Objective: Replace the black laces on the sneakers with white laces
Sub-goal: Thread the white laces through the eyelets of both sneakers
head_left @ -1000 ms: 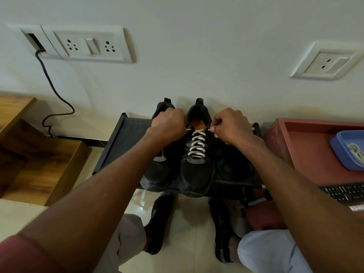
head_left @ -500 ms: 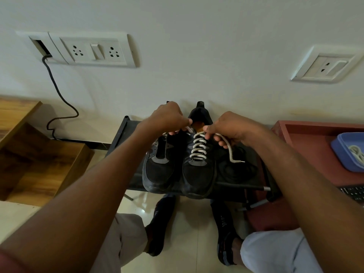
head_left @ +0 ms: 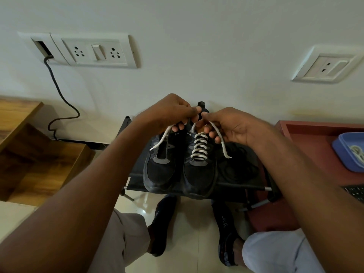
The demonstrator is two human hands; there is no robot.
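Two black sneakers stand side by side on a low black rack (head_left: 244,187). The right sneaker (head_left: 199,174) carries a white lace (head_left: 199,147) threaded up its eyelets. The left sneaker (head_left: 162,168) shows no lace in its eyelets. My left hand (head_left: 171,113) pinches one free end of the white lace, which hangs down over the left sneaker. My right hand (head_left: 228,125) holds the other free end, which droops to the right. Both hands meet just above the right sneaker's tongue. A heap of black laces (head_left: 238,166) lies on the rack to the right.
A blue tray (head_left: 350,152) with a white lace in it sits on a red-brown stand (head_left: 307,142) at right, near a keyboard (head_left: 354,192). Wooden steps (head_left: 35,160) stand at left. A cable (head_left: 59,95) runs down the wall. My socked feet (head_left: 163,219) rest below the rack.
Both hands have risen and come together above the right sneaker's tongue, drawing the two white lace ends up and letting the tails hang free on either side.
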